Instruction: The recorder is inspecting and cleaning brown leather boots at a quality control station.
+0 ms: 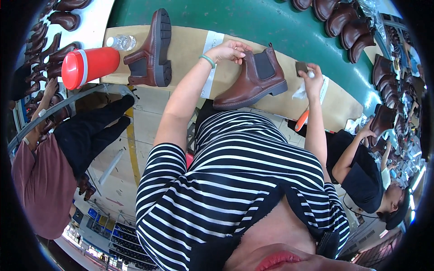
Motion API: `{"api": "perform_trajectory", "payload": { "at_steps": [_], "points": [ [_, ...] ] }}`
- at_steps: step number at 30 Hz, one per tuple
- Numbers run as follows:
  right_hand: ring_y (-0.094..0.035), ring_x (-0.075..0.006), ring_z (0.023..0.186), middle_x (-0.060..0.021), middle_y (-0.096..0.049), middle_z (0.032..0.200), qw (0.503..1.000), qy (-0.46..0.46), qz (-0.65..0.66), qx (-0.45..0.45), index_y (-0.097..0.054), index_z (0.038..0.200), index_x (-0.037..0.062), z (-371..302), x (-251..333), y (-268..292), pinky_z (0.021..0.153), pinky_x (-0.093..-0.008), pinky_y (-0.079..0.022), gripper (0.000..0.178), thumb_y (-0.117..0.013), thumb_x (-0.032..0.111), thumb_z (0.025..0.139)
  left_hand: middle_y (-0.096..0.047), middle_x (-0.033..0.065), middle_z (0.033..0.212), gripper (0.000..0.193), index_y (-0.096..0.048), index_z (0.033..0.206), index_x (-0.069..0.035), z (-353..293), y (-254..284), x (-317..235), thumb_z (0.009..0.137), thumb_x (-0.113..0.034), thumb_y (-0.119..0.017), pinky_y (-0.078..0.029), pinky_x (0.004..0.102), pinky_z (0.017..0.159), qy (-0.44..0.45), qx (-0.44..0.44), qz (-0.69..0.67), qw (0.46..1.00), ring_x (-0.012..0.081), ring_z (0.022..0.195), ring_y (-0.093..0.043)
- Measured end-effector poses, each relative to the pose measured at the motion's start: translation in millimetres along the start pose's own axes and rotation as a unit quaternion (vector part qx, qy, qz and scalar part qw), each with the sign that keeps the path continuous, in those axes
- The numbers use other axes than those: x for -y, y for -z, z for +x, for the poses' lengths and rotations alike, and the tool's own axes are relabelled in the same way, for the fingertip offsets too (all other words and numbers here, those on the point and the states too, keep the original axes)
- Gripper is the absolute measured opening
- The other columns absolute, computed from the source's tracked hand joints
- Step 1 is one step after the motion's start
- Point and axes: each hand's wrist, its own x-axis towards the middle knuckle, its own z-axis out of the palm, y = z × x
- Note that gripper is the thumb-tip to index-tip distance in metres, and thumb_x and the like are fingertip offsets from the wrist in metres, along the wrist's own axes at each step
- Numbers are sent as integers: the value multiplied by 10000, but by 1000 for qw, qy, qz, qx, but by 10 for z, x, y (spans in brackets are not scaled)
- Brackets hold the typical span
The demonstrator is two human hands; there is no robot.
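A brown ankle boot [251, 80] with a dark elastic side panel stands upright on the tan-covered bench in front of me, toe toward the lower left. My left hand [228, 51] is closed on the top edge of its shaft. Off to the boot's right, and apart from it, my right hand [312, 81] grips a small grey-brown block [301, 68]. Something small and white shows by those fingers; I cannot tell what it is. Below that hand are a crumpled white tissue [299, 91] and a tool with an orange handle [302, 121].
Another brown boot [157, 52] lies on its side, sole facing right. Left of it are a clear bottle [123, 42] and a red jug [90, 67]. A green surface [253, 22] runs behind the bench [187, 43]. Rows of boots and other people flank both sides.
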Motion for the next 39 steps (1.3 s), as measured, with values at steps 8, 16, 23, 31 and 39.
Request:
{"api": "perform_trajectory", "payload": {
  "at_steps": [8, 16, 23, 31, 39],
  "points": [
    [-632, -249, 834, -41, -621, 907, 879, 390, -199, 192, -670, 1037, 251, 20, 1502, -844, 696, -384, -514, 307, -694, 209, 733, -620, -12, 858, 279, -573, 1179, -50, 159, 90, 4, 903, -75, -547, -457, 197, 592, 51, 29, -78, 995, 79, 642, -570],
    [-635, -283, 780, -67, -612, 853, 844, 320, -313, 295, -686, 1028, 200, 217, 1567, -548, 656, -393, -518, 287, -676, 172, 743, -530, -60, 761, 306, -550, 1223, -65, 82, 89, 62, 918, -65, -520, -279, 177, 476, 24, -25, -58, 998, 33, 539, -344],
    [-629, -292, 816, -79, -620, 862, 859, 314, -291, 281, -681, 1041, 191, 67, 1398, -779, 689, -388, -509, 294, -683, 179, 747, -498, -66, 741, 342, -518, 1261, -64, 136, 93, -6, 919, -61, -513, -269, 170, 474, 43, 10, -4, 999, 26, 525, -312],
    [-632, -299, 824, -88, -629, 880, 891, 309, -225, 244, -679, 1066, 218, -10, 1458, -937, 702, -417, -508, 304, -672, 206, 762, -478, -72, 732, 335, -525, 1260, -69, 230, 120, 28, 925, -81, -525, -255, 174, 481, 35, 33, -31, 998, 26, 537, -310],
    [-629, -305, 855, -107, -639, 907, 912, 245, -202, 258, -684, 1069, 193, -11, 1652, -742, 729, -419, -505, 304, -661, 177, 766, -474, -66, 727, 349, -525, 1263, -64, 94, 144, 65, 914, -70, -522, -271, 175, 487, 27, 46, -61, 997, 26, 552, -320]
  ]
}}
